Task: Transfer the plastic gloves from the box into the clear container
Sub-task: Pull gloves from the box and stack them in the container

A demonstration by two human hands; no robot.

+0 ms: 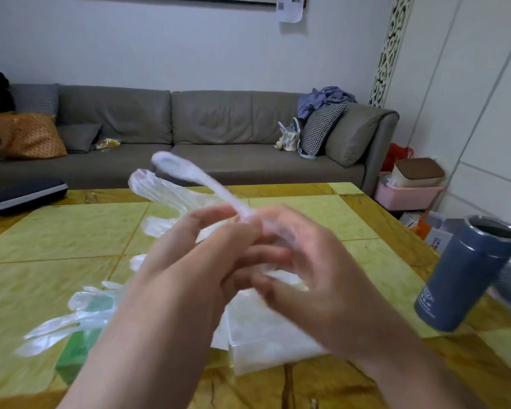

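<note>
Near left on the table: green box with loose plastic gloves draped over it. Centre, raised: left hand and right hand pressed together, both pinching one glove, blurred. Beneath them, clear container. Right: blue flask, upright.

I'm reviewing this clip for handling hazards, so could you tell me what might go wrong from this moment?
1. The left hand and right hand work a glove in mid-air; the thin film could slip or tear.
2. The loose gloves draped over the green box could slide off.
3. The open blue tumbler stands beside the right forearm and may get knocked over.
</note>
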